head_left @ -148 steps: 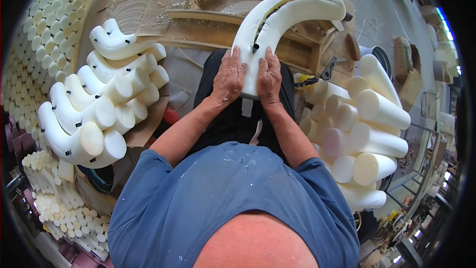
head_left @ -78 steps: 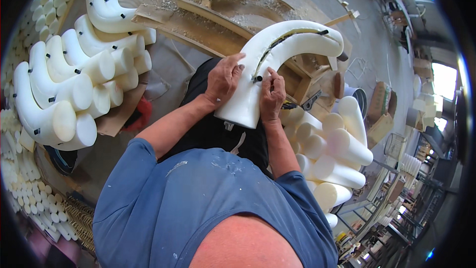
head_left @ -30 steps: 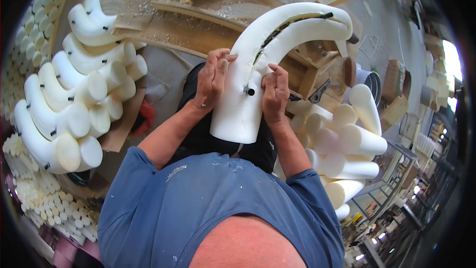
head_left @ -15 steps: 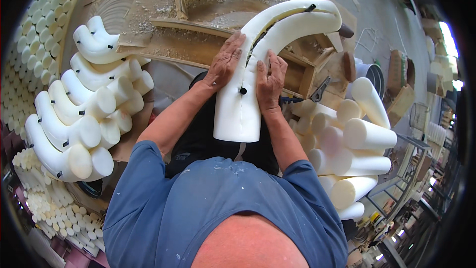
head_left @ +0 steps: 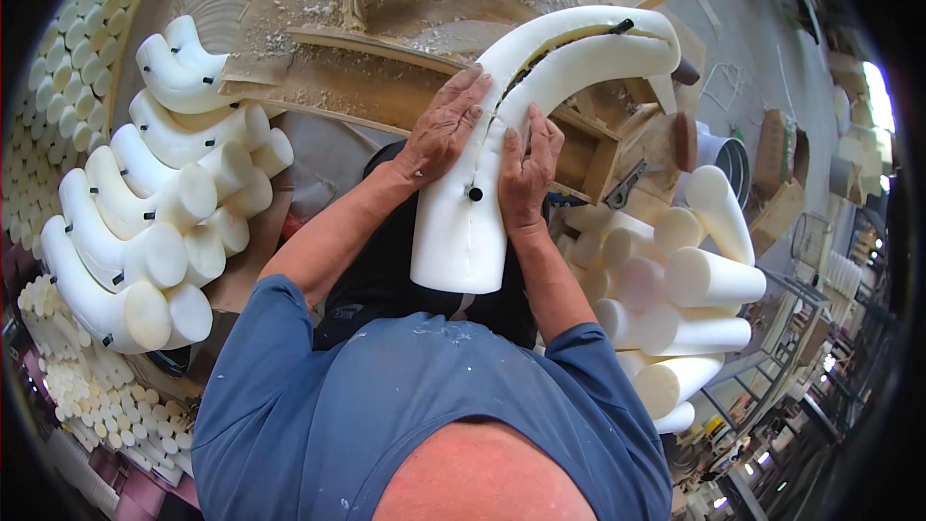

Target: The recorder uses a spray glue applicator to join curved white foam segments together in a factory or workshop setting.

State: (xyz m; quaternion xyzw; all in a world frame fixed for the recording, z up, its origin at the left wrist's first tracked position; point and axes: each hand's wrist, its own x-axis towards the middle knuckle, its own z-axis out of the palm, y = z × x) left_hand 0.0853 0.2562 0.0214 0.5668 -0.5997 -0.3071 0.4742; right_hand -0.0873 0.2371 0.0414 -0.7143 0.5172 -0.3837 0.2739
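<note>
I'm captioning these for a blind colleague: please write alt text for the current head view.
A person's left hand and right hand hold a bent white tube with a dark slit and black pegs. Other bent tubes are stacked at left, straight tubes piled at right, a wooden frame beyond.

The person wears a blue short-sleeved shirt (head_left: 424,386) flecked with white, and black trousers (head_left: 386,253); both hands (head_left: 447,125) (head_left: 530,174) are bare.

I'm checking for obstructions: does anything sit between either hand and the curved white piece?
Nothing visible does: the left hand and right hand lie directly against opposite sides of the curved white piece.
</note>
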